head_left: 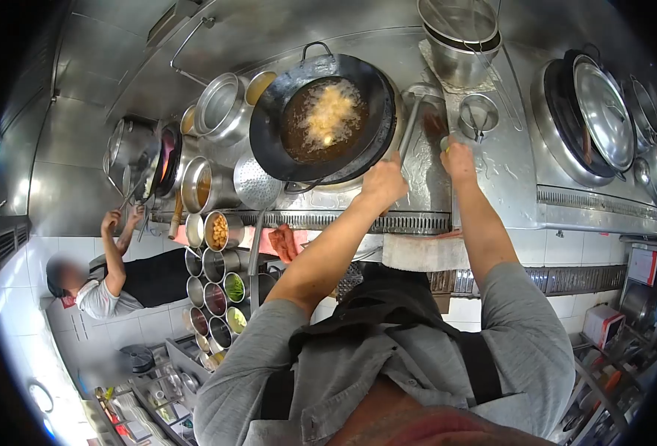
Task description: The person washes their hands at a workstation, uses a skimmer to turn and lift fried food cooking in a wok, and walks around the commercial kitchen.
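Ladle (412,125) in left grip (385,183)

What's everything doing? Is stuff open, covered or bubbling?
Round black metal wok: uncovered, holding brown oil.
Golden food: frothing in the oil.
Long-handled metal utensil: gripped by the left hand.
Right hand: curled, contents unclear.
Round perforated metal skimmer: resting, unheld.
Round silver metal lid: partly covering another black wok.
Small round steel container: uncovered, holding yellow-brown pieces.
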Demonstrator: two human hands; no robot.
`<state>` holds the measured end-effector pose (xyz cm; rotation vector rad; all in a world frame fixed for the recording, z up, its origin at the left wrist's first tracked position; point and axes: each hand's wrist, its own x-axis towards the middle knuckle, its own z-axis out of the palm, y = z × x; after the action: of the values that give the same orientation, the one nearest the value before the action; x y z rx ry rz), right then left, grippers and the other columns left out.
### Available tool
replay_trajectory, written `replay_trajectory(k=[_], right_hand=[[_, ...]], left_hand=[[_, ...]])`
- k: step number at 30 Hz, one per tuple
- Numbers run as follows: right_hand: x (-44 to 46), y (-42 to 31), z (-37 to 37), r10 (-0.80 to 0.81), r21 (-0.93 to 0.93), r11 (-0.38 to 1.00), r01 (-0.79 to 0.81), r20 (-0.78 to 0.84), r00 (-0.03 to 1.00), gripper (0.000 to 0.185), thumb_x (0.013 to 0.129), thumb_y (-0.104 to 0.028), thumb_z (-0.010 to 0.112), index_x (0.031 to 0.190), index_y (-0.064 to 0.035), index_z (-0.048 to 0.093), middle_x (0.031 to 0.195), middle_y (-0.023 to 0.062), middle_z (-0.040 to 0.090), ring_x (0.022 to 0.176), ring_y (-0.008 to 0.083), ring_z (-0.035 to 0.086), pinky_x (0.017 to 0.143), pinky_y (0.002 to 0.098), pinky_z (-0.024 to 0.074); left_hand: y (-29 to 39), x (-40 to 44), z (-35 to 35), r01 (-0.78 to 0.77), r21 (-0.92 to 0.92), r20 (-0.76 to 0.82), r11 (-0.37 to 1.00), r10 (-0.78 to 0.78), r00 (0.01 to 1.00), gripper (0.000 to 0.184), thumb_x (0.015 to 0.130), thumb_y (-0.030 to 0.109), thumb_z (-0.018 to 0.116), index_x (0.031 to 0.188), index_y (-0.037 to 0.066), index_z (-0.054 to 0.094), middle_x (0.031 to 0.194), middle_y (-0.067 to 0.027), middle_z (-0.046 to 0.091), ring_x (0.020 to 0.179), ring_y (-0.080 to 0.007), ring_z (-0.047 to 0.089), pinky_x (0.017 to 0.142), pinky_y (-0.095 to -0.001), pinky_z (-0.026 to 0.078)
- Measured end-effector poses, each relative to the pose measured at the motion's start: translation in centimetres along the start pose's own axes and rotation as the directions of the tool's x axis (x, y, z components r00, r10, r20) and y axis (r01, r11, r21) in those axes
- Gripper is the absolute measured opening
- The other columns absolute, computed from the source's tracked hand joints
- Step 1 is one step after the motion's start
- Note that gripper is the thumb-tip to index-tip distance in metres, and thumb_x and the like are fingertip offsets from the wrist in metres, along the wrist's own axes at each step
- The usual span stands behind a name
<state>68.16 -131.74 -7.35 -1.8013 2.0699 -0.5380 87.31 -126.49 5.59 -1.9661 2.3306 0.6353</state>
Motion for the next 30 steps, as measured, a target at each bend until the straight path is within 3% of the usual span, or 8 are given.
replay_trajectory(k=[6,14,20,22,23,24,28,30], right_hand=[[-14.4,-2.0,-2.6,0.016,0.198,0.977,-0.075,0.282,0.959,0.032,0.073,-0.019,0.059,0.101,-0.0045,0.058,0.087,0.0223,0.062,0.084,0.0392,0.059,0.076,0.0456,0.0471],[-25.6,-3.2,1.6,-0.091,0.232,0.97,0.078,0.046,0.995,0.045,0.075,-0.024,0.061,0.117,-0.0088,0.051,0.094,0.0268,0.057,0.087,0.0406,0.056,0.077,0.0449,0.0459],[-25.6,-4.4,0.5,-0.092,0.223,0.97,0.093,-0.016,0.996,0.029,0.079,-0.023,0.059,0.099,-0.0023,0.062,0.089,0.0213,0.059,0.086,0.0356,0.057,0.075,0.0411,0.0456],[-26.3,-6.3,-1.5,0.068,0.552,0.833,0.029,-0.154,0.986,0.032,0.083,-0.028,0.057,0.097,0.0005,0.062,0.086,0.0199,0.06,0.08,0.0303,0.059,0.075,0.0384,0.0453],[-26.5,-6.3,-1.9,0.185,0.694,0.704,-0.154,0.03,0.982,0.038,0.086,-0.033,0.054,0.102,0.0021,0.059,0.088,0.017,0.061,0.072,0.0244,0.06,0.064,0.0347,0.0484],[-27.0,-7.0,-3.0,0.275,0.88,0.236,-0.413,0.347,0.897,0.042,0.084,-0.03,0.058,0.108,0.0032,0.054,0.089,0.0143,0.061,0.063,0.0212,0.06,0.051,0.0307,0.0486],[-27.7,-3.3,-3.3,0.275,0.809,0.41,-0.421,0.331,0.903,0.051,0.077,-0.019,0.065,0.12,0.0017,0.047,0.089,0.0133,0.06,0.056,0.0189,0.059,0.044,0.0287,0.0472],[-27.1,-2.0,-4.1,0.233,0.546,0.76,-0.352,0.277,0.932,0.043,0.079,-0.015,0.058,0.117,0.002,0.049,0.083,0.0135,0.061,0.054,0.0176,0.057,0.044,0.0291,0.047]], left_hand=[[-0.8,-3.0,3.4,-0.043,-0.128,0.09,0.991,0.054,0.994,0.063,0.071,0.011,0.053,0.127,-0.006,0.031,0.098,-0.0282,0.057,0.092,-0.0389,0.057,0.082,-0.0428,0.046],[-1.6,-9.4,8.3,-0.167,-0.274,-0.04,0.947,0.162,0.986,0.066,0.069,0.013,0.058,0.126,-0.007,0.033,0.086,-0.0286,0.058,0.083,-0.0399,0.059,0.078,-0.043,0.047],[-2.8,-13.8,7.4,-0.12,-0.414,0.052,0.902,0.155,0.987,0.074,0.071,0.02,0.061,0.131,-0.006,0.027,0.099,-0.0236,0.059,0.089,-0.0368,0.059,0.079,-0.0399,0.047],[-3.5,-15.5,7.1,-0.19,-0.742,0.106,0.643,0.392,0.914,0.079,0.076,0.022,0.062,0.136,-0.003,0.018,0.111,-0.0193,0.056,0.093,-0.0281,0.059,0.073,-0.0349,0.05],[-3.7,-16.3,7.4,-0.112,-0.841,0.142,0.529,0.416,0.898,0.078,0.078,0.021,0.062,0.138,0.001,0.016,0.116,-0.0152,0.054,0.095,-0.0231,0.058,0.069,-0.0304,0.05],[-3.9,-17.2,7.8,-0.022,-0.915,0.175,0.403,0.445,0.878,0.077,0.081,0.02,0.062,0.139,0.004,0.014,0.12,-0.0111,0.051,0.097,-0.0182,0.056,0.065,-0.026,0.05],[-7.2,-19.6,8.7,-0.032,-0.871,0.207,0.49,0.426,0.881,0.065,0.08,0.016,0.062,0.135,0.004,0.029,0.119,-0.0115,0.051,0.096,-0.0164,0.056,0.065,-0.026,0.05],[-10.2,-21.0,7.4,-0.037,-0.827,0.211,0.56,0.371,0.904,0.057,0.078,0.015,0.063,0.129,0.004,0.039,0.115,-0.0118,0.053,0.089,-0.0168,0.058,0.064,-0.0276,0.05]])
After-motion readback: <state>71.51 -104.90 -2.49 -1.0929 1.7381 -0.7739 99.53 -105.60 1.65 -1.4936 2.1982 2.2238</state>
